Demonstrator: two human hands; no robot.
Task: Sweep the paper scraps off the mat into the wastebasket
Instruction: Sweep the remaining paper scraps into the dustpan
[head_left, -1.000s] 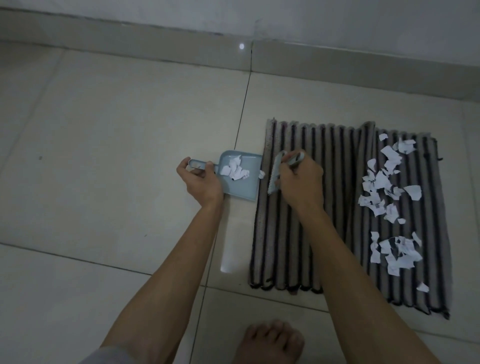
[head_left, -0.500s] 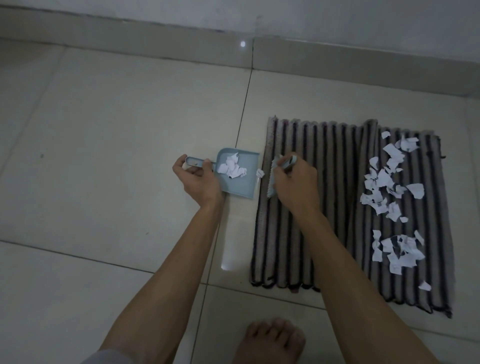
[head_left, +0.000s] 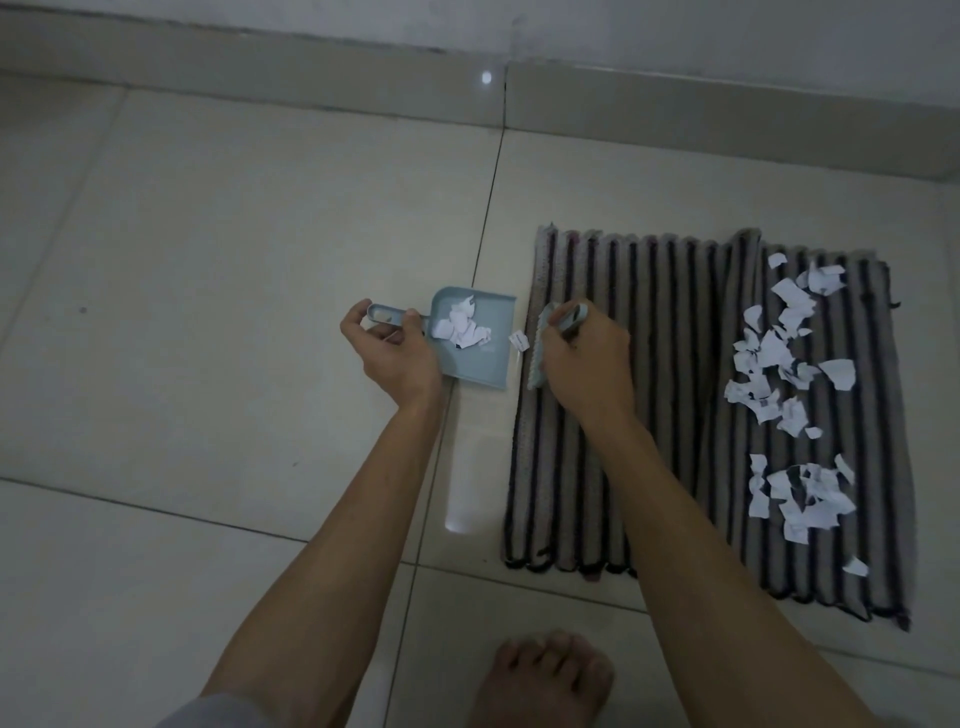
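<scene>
A striped grey and black mat (head_left: 649, 415) lies on the tiled floor. Several white paper scraps (head_left: 779, 374) are strewn over its right half. My left hand (head_left: 395, 358) grips the handle of a small light blue dustpan (head_left: 480, 358), which sits on the floor just left of the mat and holds several scraps (head_left: 462, 327). My right hand (head_left: 587, 364) grips a small light blue brush (head_left: 537, 348) at the mat's left edge. One loose scrap (head_left: 518, 341) lies between the brush and the dustpan's mouth. No wastebasket is in view.
Pale floor tiles (head_left: 234, 312) stretch to the left and front. A baseboard and wall (head_left: 675, 104) run along the far side. My bare foot (head_left: 540, 680) stands at the bottom, near the mat's front left corner.
The brush and my right hand have shifted slightly left toward the dustpan. The dustpan and my left hand have barely moved.
</scene>
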